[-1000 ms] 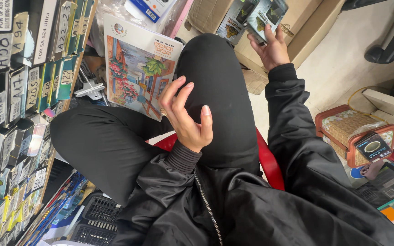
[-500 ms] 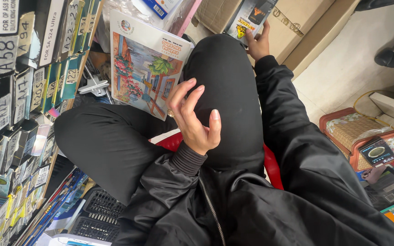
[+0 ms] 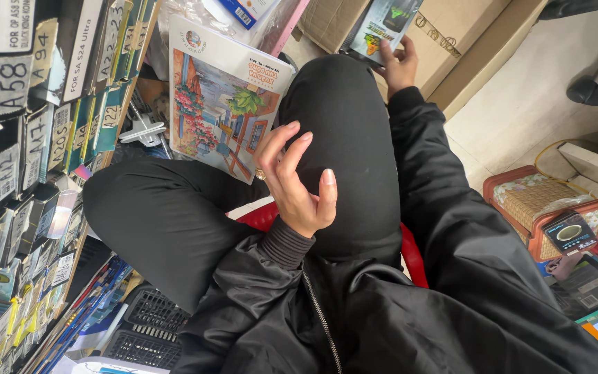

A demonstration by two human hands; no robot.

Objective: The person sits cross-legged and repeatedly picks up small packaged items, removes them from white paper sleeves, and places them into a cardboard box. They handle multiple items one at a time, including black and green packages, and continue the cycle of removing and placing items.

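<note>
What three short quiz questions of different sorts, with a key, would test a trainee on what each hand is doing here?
1. True or false: the right hand holds a flat dark packet in front of the cardboard box.
2. Which hand is empty, fingers curled, above the lap?
A. left hand
B. right hand
C. neither
3. Fill in: the picture book leans against the person's raised ____.

Key
1. True.
2. A.
3. Knee.
</note>
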